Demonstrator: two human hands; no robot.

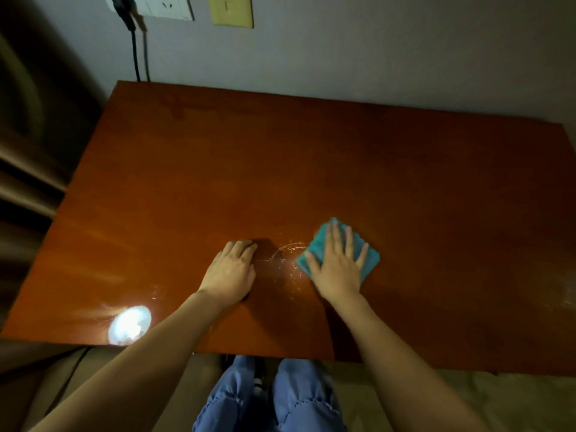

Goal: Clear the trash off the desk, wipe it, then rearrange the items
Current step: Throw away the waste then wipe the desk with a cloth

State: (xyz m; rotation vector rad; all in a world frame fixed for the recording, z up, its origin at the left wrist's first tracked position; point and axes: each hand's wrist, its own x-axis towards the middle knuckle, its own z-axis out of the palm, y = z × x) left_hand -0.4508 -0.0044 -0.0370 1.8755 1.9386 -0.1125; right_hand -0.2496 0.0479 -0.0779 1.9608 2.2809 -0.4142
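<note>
Dimly lit and seen from above, a reddish-brown wooden desk is set against a grey wall, with a wall socket and a dark cable at the upper left and a bright lamp reflection near the front left corner. A teal cloth is pressed flat on the desk, right of centre near the front edge, under the right hand, whose fingers are straight and spread apart. Wet streaks are seen just beside the cloth. The left hand is rested on the wood with fingers curled under; nothing can be seen in it. The cloth is judged soft, light and damp, best driven by a flat palm, or gathered at its folded edge when lifted.
</note>
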